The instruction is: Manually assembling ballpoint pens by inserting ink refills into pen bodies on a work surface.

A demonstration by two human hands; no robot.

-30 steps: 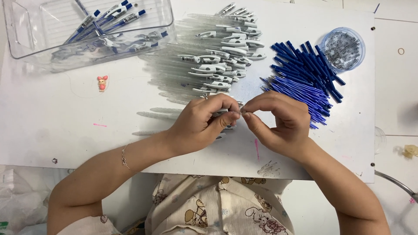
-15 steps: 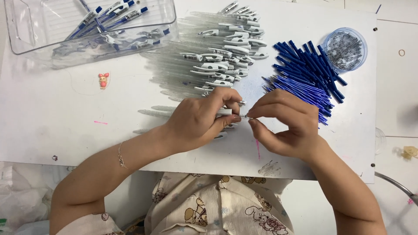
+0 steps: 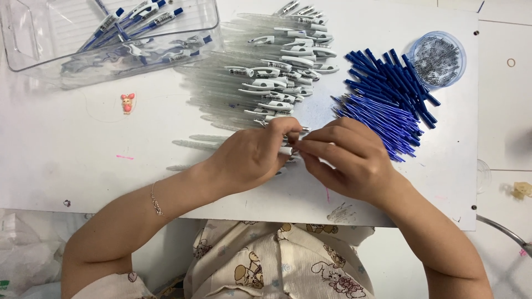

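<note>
Clear pen barrel (image 3: 286,150) pinched by left hand (image 3: 252,158); right hand (image 3: 346,158) fingertips pinch its tip, near blue refills (image 3: 388,99)

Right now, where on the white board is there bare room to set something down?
Bare board lies left of the left hand, below the clear tray and around the pink figure. A narrower strip runs below the blue refills. The top centre is crowded with clear barrels.

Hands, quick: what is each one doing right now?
Left hand: closed around a clear pen barrel.
Right hand: fingertips pinched at the end of that same barrel; what they hold cannot be told.
</note>
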